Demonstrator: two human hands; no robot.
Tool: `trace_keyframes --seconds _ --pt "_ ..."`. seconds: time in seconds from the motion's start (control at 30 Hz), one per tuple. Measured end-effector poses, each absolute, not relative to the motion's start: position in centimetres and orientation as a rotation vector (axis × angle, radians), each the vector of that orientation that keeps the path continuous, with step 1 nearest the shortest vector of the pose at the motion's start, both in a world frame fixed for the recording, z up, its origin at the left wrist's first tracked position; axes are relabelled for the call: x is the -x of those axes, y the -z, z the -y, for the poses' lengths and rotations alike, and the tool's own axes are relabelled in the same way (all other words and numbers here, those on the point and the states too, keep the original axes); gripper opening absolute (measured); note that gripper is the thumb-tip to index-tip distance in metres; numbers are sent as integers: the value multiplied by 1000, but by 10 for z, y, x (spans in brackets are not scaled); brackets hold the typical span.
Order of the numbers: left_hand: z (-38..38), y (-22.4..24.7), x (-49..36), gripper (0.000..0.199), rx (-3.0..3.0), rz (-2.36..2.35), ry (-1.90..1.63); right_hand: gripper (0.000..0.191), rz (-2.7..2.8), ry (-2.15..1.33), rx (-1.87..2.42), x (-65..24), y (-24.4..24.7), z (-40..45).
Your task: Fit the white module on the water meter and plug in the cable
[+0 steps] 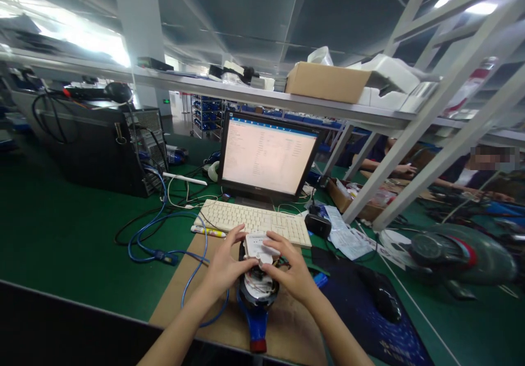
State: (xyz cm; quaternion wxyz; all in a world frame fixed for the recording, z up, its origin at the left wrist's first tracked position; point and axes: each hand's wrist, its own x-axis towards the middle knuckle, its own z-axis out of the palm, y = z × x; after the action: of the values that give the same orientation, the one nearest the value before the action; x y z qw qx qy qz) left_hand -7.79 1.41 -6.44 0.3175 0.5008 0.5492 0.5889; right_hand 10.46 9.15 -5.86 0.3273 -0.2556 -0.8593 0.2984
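A small white plate (261, 245) with rounded edges is gripped between both hands. My left hand (228, 262) holds its left side, thumb at the near edge and fingers at the far corner. On the right side, my right hand (290, 265) has its fingers over the plate and its thumb at the near edge. Directly below is a blue device (257, 322) with a dark rounded head, a red end and thin wires showing inside. It lies on a brown cardboard sheet (295, 327), handle toward me. The plate's underside is hidden.
Beyond the hands are a cream keyboard (250, 219) and a lit monitor (268, 155). Blue cable (143, 229) loops at the left, near a black computer case (98, 147). A mouse (385, 300) lies on a dark mat at right, near a green power tool (463, 254). People sit behind.
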Motion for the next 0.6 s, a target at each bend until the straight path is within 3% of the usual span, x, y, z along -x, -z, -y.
trace_keyframes --seconds 0.13,0.33,0.47,0.6 --pt "-4 67 75 64 -1350 -1482 -1550 31 2235 -699 668 -101 70 -91" --pt "39 83 120 33 -1199 -2105 -1620 28 2235 -565 643 -102 73 -92" --pt "69 95 175 35 -864 -2639 -1081 26 2232 -504 639 -101 71 -90" --pt "68 91 200 51 -786 -2761 -608 26 2218 -473 633 -99 73 -90"
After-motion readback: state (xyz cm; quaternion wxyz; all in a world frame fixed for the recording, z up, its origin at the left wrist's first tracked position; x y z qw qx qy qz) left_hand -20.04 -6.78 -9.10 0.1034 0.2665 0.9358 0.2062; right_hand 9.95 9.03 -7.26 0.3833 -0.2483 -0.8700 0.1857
